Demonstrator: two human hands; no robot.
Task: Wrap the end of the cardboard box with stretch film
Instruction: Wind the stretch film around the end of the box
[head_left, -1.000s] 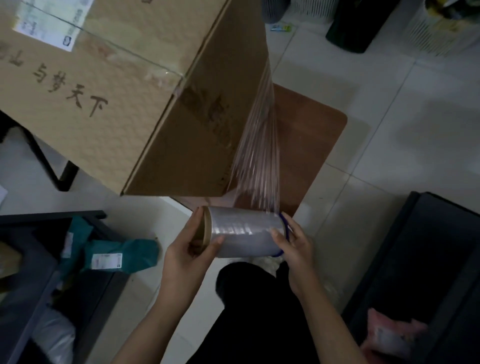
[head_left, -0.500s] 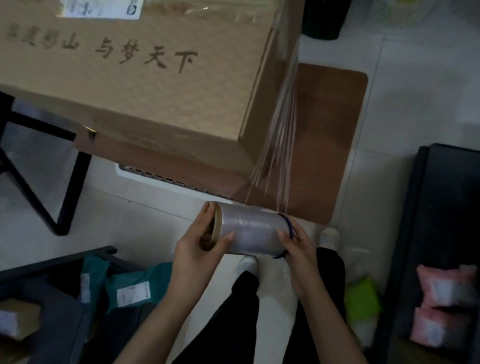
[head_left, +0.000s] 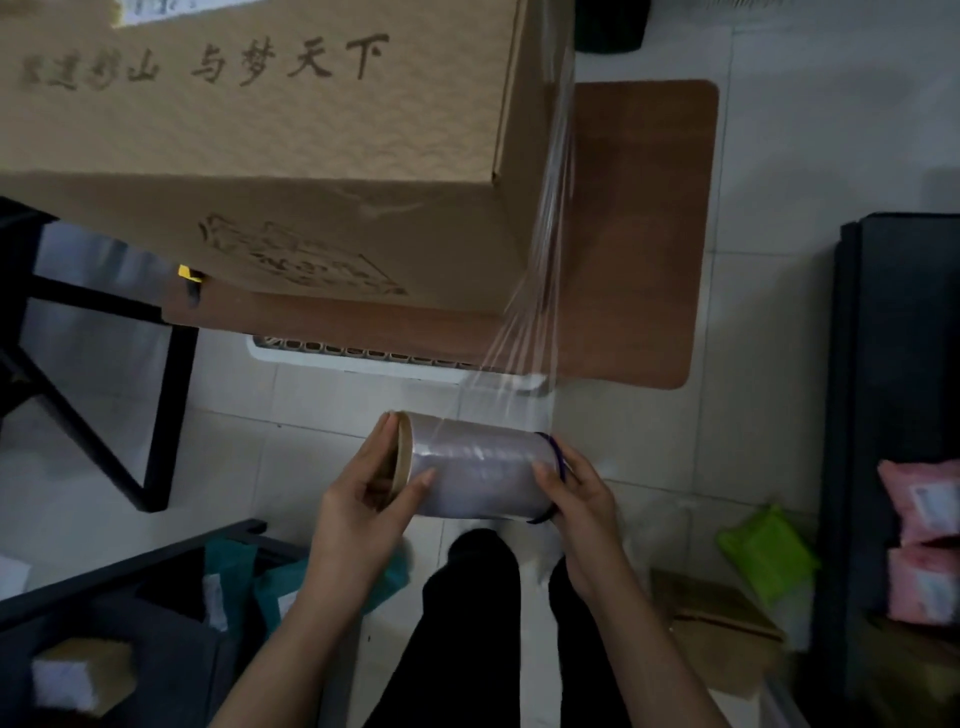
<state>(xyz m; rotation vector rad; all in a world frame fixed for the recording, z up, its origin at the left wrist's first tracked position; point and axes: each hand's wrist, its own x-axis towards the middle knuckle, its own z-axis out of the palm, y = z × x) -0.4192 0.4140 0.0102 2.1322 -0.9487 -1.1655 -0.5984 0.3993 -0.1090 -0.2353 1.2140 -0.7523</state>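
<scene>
A large cardboard box (head_left: 291, 156) with printed characters lies on a brown table (head_left: 644, 234) and fills the upper left. I hold a roll of stretch film (head_left: 480, 470) sideways below the box's right end. My left hand (head_left: 363, 504) grips the roll's left end, fingers in the cardboard core and thumb on the film. My right hand (head_left: 579, 499) grips the right end. A taut, bunched band of film (head_left: 550, 249) runs from the roll up to the right end of the box.
A white slotted basket (head_left: 363, 358) sits under the table. Black table legs (head_left: 104, 395) stand at left. A dark bin with teal parcels (head_left: 234, 582) is at lower left. A black shelf (head_left: 893, 415) with pink parcels (head_left: 924, 545) is at right, a green parcel (head_left: 763, 551) beside it.
The view has swung so the box's long printed side faces me. The roll has come toward me and the film band has grown longer. Both hands keep the same grip.
</scene>
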